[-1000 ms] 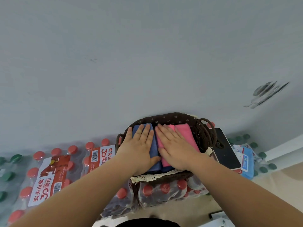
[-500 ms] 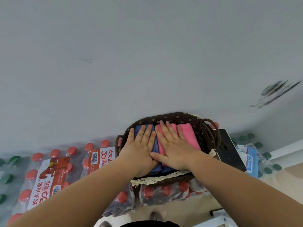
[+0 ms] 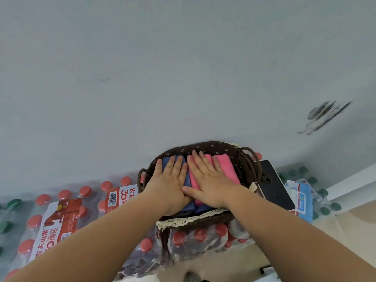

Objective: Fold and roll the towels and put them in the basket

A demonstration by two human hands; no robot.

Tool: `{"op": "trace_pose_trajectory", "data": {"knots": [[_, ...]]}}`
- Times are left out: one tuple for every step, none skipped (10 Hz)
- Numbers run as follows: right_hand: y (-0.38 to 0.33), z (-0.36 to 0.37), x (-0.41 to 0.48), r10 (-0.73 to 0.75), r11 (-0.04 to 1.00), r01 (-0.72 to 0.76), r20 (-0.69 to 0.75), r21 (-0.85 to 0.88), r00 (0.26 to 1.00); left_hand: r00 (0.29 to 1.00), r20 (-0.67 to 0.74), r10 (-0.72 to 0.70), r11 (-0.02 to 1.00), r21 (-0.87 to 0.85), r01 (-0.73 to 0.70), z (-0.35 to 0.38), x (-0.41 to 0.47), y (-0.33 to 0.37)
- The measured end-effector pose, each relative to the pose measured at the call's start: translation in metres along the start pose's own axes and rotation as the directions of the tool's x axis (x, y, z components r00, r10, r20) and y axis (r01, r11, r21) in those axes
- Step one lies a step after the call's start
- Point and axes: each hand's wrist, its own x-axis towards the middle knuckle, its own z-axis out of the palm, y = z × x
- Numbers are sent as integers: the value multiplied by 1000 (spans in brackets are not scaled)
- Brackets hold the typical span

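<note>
A brown woven basket with a flowered lining and lace trim stands against the wall on packs of bottles. Inside lie rolled towels side by side: blue ones on the left and pink ones on the right. My left hand lies flat, fingers spread, on the blue towels. My right hand lies flat on the pink towels, its thumb touching my left hand. Both palms press down; neither hand grips anything.
Shrink-wrapped packs of red-capped bottles fill the left and support the basket. A black tablet-like slab lies right of the basket, then a blue wipes pack over green-capped bottles. A grey wall rises directly behind.
Both hands have slid a little further forward over the towels and my right hand has closed in against my left. The basket and towels stay where they were.
</note>
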Motion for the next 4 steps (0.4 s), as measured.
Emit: {"op": "trace_pose_trajectory", "data": {"knots": [[-2,-5,-2,18,1000,-18,25,-8,1000,1000,-19,0,1000,1,0,-3,-3,0],[-5,-13,-2,36,999,-36,42,13,998,997,-68,-22,1000,-1,22,-6,-8,-3],[-9,-17,-8,33,999,-32,-16,25,999,991,-128,-22,999,25,26,-11,-21,-4],[-16,-20,-17,41,999,-42,-102,-9,994,971,-238,0,998,55,13,-18,-35,-10]]}}
